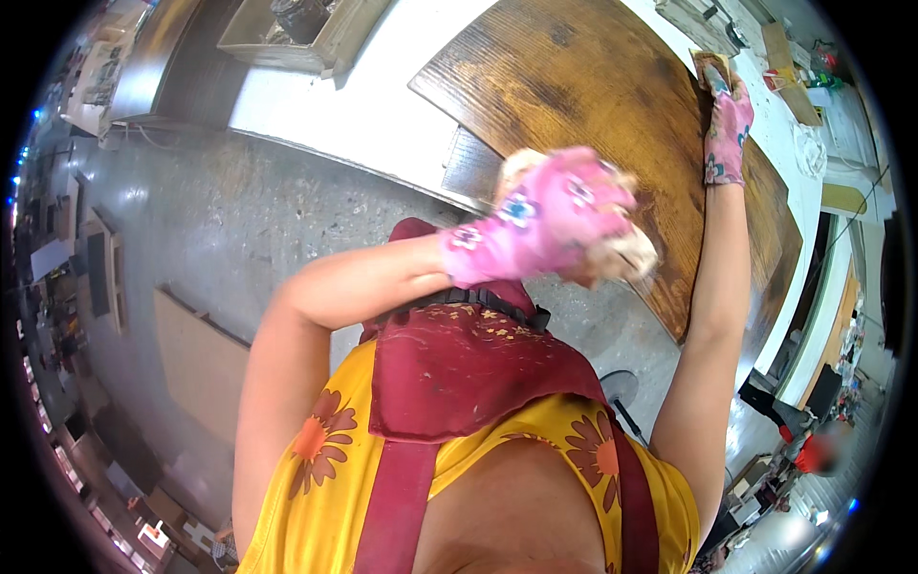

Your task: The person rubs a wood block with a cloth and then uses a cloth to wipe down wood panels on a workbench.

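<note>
A pale, bunched-up rag (626, 251) is seen right of the frame's centre, pressed against the near edge of a dark brown wooden tabletop (593, 86), mostly covered by a pink flowered glove. The tabletop is laid flat across the upper right of the frame, its grain stained dark and glossy. A small tan pad (712, 65) is set on its far edge, upper right

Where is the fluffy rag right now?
In the head view, the rag is bunched in the left hand, near the middle, over the near edge of the dark wooden board.
</note>
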Demonstrator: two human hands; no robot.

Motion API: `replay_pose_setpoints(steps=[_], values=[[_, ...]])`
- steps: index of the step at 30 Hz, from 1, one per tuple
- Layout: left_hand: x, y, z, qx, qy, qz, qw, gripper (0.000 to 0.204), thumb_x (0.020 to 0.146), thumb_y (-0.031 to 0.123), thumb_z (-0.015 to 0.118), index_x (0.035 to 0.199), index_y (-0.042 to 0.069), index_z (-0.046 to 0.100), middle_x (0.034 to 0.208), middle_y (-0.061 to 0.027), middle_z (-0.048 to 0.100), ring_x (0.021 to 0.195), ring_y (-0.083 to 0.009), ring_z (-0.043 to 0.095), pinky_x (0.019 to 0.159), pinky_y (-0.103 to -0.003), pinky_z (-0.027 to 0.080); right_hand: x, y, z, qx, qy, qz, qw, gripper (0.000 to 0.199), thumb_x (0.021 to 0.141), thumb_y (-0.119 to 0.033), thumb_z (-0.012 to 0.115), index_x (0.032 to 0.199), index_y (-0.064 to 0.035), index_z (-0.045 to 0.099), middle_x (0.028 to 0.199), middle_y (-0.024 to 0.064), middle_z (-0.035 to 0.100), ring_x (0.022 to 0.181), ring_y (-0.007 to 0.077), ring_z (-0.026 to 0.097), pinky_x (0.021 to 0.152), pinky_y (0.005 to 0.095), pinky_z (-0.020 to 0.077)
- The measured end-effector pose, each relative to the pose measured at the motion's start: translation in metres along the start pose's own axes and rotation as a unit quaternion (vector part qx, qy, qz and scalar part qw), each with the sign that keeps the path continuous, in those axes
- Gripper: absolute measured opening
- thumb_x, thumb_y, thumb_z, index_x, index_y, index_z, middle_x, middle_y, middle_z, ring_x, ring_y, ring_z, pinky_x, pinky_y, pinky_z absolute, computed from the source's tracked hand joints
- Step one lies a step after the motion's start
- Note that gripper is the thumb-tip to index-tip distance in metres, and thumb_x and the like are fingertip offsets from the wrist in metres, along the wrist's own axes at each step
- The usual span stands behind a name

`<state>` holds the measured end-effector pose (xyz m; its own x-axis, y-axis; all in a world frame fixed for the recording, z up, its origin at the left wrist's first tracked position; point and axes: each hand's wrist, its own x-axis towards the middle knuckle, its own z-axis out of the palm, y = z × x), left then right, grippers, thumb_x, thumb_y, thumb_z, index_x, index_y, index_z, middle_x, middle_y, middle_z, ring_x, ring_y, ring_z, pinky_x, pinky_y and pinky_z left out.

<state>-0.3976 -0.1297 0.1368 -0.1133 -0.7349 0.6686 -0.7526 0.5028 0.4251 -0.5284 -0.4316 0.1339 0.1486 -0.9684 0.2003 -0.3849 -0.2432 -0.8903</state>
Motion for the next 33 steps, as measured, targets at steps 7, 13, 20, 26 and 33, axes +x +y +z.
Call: replay_pose_setpoints(steps=[7,13,20,26,33], values=[[-0.018,-0.072,-0.08,0.104,-0.002,-0.017,0.994,0.034,0.063,0.005,0.064,0.096,0.015,0.066,0.11,-0.004,0.063,0.104,-0.0237,0.06,0.085,-0.04,0.048,0.001,0.003,-0.002,0.069,-0.016,0.008,0.997,0.036,0.082,0.001,0.053,0.117,-0.0058,0.057,0.064,-0.0055,0.051,0.045,0.0019,0.039,0.038,0.0198,0.0268],[-0.035,-0.135,-0.124,0.089,0.01,-0.091,0.992,0.04,0.072,0.001,0.058,0.111,0.01,0.063,0.12,-0.0091,0.06,0.115,-0.0242,0.054,0.099,-0.037,0.041,-0.009,-0.017,0.004,0.066,0.007,0.005,0.998,0.033,0.083,-0.003,0.058,0.116,-0.0026,0.057,0.078,-0.0012,0.057,0.062,0.0057,0.049,0.054,0.0199,0.0363],[-0.045,-0.113,-0.171,-0.324,0.352,-0.396,0.784,0.03,0.09,0.011,0.052,0.118,0.001,0.053,0.109,-0.0165,0.059,0.089,-0.0194,0.063,0.076,-0.029,0.056,-0.024,-0.028,0.016,0.057,-0.047,-0.039,0.997,0.036,0.081,-0.017,0.07,0.112,0.0001,0.06,0.09,0.0029,0.063,0.075,0.0083,0.054,0.067,0.0211,0.0428],[-0.055,-0.073,-0.11,0.09,-0.05,-0.187,0.977,0.05,0.08,0.019,0.06,0.129,0.014,0.052,0.136,-0.0127,0.043,0.128,-0.03,0.038,0.109,-0.041,0.027,-0.033,-0.041,0.02,0.006,-0.076,-0.041,0.996,0.034,0.085,-0.012,0.065,0.115,0.0019,0.058,0.103,0.006,0.062,0.09,0.0118,0.058,0.08,0.0224,0.0442],[-0.011,-0.176,-0.095,-0.258,-0.042,-0.099,0.96,0.056,0.087,0.013,0.053,0.14,0.007,0.034,0.143,-0.0161,0.034,0.135,-0.0293,0.024,0.114,-0.036,0.015,-0.034,-0.042,0.018,0.04,-0.105,-0.034,0.993,0.031,0.083,-0.016,0.068,0.109,-0.0002,0.06,0.094,0.0042,0.064,0.084,0.0106,0.057,0.074,0.0216,0.0438]])
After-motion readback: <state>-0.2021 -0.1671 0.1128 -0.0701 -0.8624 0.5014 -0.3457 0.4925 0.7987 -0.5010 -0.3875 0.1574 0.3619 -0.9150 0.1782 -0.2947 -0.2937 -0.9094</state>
